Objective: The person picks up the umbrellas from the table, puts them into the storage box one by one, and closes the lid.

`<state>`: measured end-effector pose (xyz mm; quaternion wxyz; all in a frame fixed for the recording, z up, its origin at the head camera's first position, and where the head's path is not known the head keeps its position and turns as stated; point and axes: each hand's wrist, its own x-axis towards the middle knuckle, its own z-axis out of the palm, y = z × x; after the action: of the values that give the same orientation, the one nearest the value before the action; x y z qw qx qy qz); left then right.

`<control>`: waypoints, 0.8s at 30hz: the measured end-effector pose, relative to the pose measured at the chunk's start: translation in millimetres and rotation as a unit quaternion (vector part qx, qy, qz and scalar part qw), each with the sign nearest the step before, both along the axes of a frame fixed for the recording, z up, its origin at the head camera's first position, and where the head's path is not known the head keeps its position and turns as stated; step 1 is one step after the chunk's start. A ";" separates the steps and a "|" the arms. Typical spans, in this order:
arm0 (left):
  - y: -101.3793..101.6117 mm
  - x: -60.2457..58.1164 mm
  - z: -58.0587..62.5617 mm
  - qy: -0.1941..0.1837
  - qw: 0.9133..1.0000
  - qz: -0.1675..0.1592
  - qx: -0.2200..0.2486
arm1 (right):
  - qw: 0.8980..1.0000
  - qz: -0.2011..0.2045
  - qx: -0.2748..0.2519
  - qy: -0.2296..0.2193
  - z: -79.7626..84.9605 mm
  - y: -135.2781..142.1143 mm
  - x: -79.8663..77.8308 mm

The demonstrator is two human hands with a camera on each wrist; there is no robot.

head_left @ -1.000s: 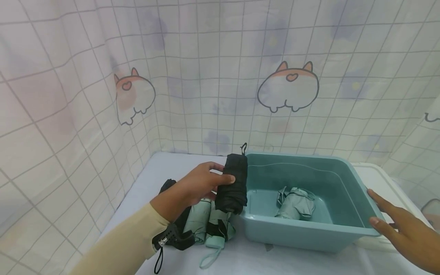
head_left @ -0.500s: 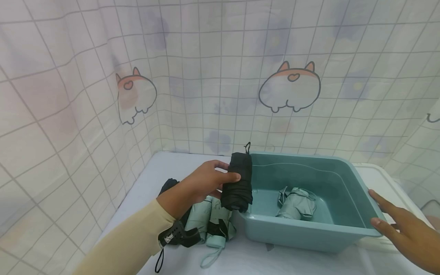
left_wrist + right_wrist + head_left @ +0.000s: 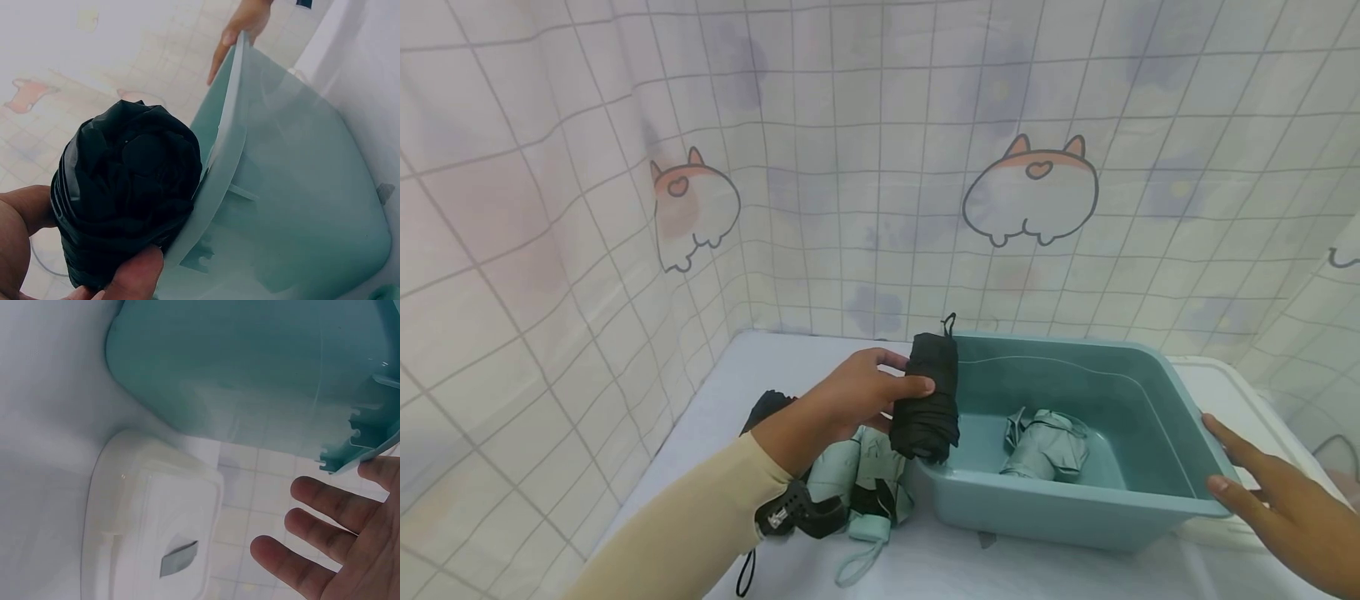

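In the head view my left hand (image 3: 865, 392) grips a folded black umbrella (image 3: 928, 400), thumb on top, with its wrist loop pointing away. The umbrella overlaps the left rim of a teal plastic bin (image 3: 1045, 504); in the left wrist view its rolled end (image 3: 137, 156) faces the camera beside that rim. One folded light green umbrella (image 3: 1048, 446) lies inside the bin. My right hand (image 3: 1285, 500) touches the bin's right rim with its thumb and a fingertip. Its other fingers extend straight below the rim in the right wrist view (image 3: 331, 531).
Left of the bin, two light green folded umbrellas (image 3: 874, 492) and a dark one (image 3: 767, 408) lie on the white table (image 3: 760, 358), partly behind my left arm. A white lidded box (image 3: 156, 519) stands right of the bin. A patterned curtain (image 3: 850, 167) hangs behind.
My left hand has moved to the right with the black umbrella, bringing it over the bin's left rim. The right hand and the bin have stayed in place.
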<state>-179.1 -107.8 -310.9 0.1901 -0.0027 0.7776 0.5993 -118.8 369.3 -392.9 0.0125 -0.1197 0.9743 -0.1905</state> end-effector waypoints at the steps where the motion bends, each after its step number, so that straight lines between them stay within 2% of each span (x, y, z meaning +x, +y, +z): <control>1: 0.3 0.0 -0.1 0.000 1.000 0.000 0.001 | 1.000 0.000 0.001 0.001 -0.3 0.0 0.0; 16: 5.2 0.7 0.3 -0.002 1.000 0.019 -0.009 | 1.000 -0.003 0.004 -0.002 -2.3 0.3 -1.9; 24: 5.9 1.2 1.6 -0.002 1.000 0.012 -0.011 | 1.000 0.000 0.004 -0.002 -3.1 1.0 -2.8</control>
<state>-177.9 -101.8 -309.3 0.1840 -0.0153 0.7839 0.5929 -121.6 370.3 -396.0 0.0151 -0.1196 0.9750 -0.1866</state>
